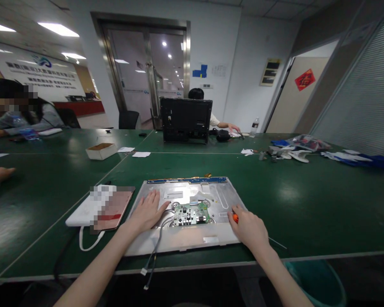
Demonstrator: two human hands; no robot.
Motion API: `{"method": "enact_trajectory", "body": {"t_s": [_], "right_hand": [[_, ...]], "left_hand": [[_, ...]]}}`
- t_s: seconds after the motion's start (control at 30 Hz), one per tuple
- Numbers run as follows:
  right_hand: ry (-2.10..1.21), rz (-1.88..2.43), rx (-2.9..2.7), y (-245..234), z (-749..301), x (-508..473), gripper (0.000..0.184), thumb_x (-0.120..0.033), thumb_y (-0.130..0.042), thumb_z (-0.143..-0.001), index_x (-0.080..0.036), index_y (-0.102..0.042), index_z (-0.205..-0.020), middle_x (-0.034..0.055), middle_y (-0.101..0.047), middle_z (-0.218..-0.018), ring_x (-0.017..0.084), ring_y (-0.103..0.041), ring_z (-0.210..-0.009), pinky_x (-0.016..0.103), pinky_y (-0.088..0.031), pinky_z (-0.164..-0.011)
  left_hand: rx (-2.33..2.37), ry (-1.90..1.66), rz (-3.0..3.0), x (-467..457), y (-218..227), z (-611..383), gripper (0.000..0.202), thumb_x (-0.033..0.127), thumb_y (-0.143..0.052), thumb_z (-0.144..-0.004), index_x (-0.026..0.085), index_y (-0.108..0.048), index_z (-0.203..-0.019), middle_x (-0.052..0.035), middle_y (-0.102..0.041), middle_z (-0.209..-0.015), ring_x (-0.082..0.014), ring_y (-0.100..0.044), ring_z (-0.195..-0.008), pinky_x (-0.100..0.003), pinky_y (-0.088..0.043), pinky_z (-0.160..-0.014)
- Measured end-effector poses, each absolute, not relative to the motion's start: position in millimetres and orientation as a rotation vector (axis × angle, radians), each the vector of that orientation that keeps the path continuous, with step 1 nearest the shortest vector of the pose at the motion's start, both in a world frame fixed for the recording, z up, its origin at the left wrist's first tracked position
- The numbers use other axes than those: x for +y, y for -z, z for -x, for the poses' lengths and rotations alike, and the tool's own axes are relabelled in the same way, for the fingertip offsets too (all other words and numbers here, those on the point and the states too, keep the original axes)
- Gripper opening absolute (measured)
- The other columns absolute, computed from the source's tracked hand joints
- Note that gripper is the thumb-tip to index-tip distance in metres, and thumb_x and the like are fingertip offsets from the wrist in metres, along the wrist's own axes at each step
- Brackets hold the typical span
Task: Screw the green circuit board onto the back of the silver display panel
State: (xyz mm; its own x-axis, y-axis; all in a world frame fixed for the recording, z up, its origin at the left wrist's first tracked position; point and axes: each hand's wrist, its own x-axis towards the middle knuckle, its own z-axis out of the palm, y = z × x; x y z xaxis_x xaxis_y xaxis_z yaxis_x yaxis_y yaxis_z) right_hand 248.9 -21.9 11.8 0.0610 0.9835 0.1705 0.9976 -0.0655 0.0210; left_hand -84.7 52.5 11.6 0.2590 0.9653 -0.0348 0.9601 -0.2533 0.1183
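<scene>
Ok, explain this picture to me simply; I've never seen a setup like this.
There is no machine here: you see a person's own bare hands, filmed by one camera worn on their head, looking forward and down. On the green table lies a flat metal panel with a green circuit board at its middle; thin cables run over the panel's near edge. The left hand rests spread on the panel, holding nothing. The right hand, at the panel's right edge, holds an orange-handled tool, apparently a screwdriver. Farther back stand an open box and a black screen-like unit.
</scene>
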Motion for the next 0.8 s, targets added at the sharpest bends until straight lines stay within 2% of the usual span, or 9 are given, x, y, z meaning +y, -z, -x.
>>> {"method": "enact_trajectory", "body": {"t_s": [0.1, 0.17, 0.27, 0.33, 0.43, 0.5, 0.57, 0.8], "right_hand": [[0.141, 2.154, -2.146, -22, -253, -19, 0.037, -0.039, -0.038, -0.095, -0.021, -0.066, -0.112, 0.0122, -0.071, -0.103, 0.026, -0.069, -0.083, 0.034, -0.049, -0.065], [0.082, 2.097, -2.161, -31, -254, -14, 0.038, -0.041, -0.041, -0.094, -0.022, -0.065, -0.116, 0.0109, -0.073, -0.095, 0.027, -0.069, -0.085, 0.034, -0.049, -0.067], [-0.037, 1.97, -2.183, -42, -251, -2, 0.04, -0.044, -0.049, -0.09, -0.024, -0.064, -0.12, 0.0102, -0.072, -0.106, 0.028, -0.066, -0.097, 0.035, -0.048, -0.076], [-0.181, 1.849, -2.245, -45, -245, 7, 0.04, -0.045, -0.055, -0.086, -0.025, -0.065, -0.119, 0.0088, -0.071, -0.108, 0.027, -0.064, -0.1, 0.034, -0.046, -0.079], [-0.324, 1.729, -2.353, -43, -234, 16, 0.031, -0.039, -0.062, -0.082, -0.024, -0.069, -0.108, 0.0067, -0.073, -0.1, 0.025, -0.065, -0.093, 0.03, -0.044, -0.076], [-0.332, 1.724, -2.381, -40, -228, 19, 0.019, -0.033, -0.06, -0.082, -0.022, -0.071, -0.093, 0.0063, -0.073, -0.092, 0.023, -0.065, -0.087, 0.029, -0.042, -0.072], [-0.317, 1.738, -2.385, -38, -225, 22, 0.016, -0.029, -0.058, -0.083, -0.02, -0.07, -0.084, 0.0072, -0.072, -0.087, 0.023, -0.065, -0.082, 0.028, -0.041, -0.068], [-0.256, 1.745, -2.391, -42, -232, 38, 0.017, -0.024, -0.053, -0.085, -0.02, -0.069, -0.09, 0.0077, -0.072, -0.087, 0.022, -0.065, -0.084, 0.027, -0.04, -0.07]], "left_hand": [[1.805, -0.193, -2.45, 54, -14, 89, 0.063, 0.05, -0.023, -0.096, 0.006, -0.043, -0.137, -0.0214, -0.036, -0.148, -0.0338, -0.03, -0.139, -0.053, -0.028, -0.109], [1.746, -0.318, -2.494, 53, -19, 92, 0.06, 0.049, -0.032, -0.095, 0.007, -0.045, -0.135, -0.0216, -0.042, -0.144, -0.0328, -0.038, -0.134, -0.048, -0.032, -0.108], [1.607, -0.415, -2.522, 48, -31, 95, 0.048, 0.043, -0.048, -0.09, 0.013, -0.051, -0.129, -0.0165, -0.053, -0.133, -0.0297, -0.052, -0.12, -0.042, -0.04, -0.1], [1.518, -0.403, -2.517, 43, -39, 97, 0.034, 0.034, -0.053, -0.087, 0.017, -0.058, -0.117, -0.0117, -0.062, -0.119, -0.0265, -0.059, -0.105, -0.038, -0.044, -0.091], [1.382, -0.333, -2.477, 35, -48, 98, 0.019, 0.026, -0.055, -0.085, 0.02, -0.064, -0.101, -0.0059, -0.066, -0.101, -0.0224, -0.062, -0.091, -0.032, -0.046, -0.08], [1.315, -0.311, -2.44, 32, -50, 97, 0.015, 0.023, -0.055, -0.085, 0.021, -0.065, -0.096, -0.0036, -0.066, -0.095, -0.0202, -0.062, -0.085, -0.029, -0.045, -0.075], [1.279, -0.33, -2.42, 30, -49, 96, 0.014, 0.021, -0.054, -0.085, 0.021, -0.065, -0.094, -0.0029, -0.066, -0.094, -0.0187, -0.062, -0.083, -0.028, -0.045, -0.073], [1.272, -0.399, -2.437, 36, -40, 99, 0.013, 0.018, -0.054, -0.085, 0.019, -0.067, -0.088, -0.0038, -0.064, -0.09, -0.0179, -0.06, -0.08, -0.027, -0.043, -0.073]]}}
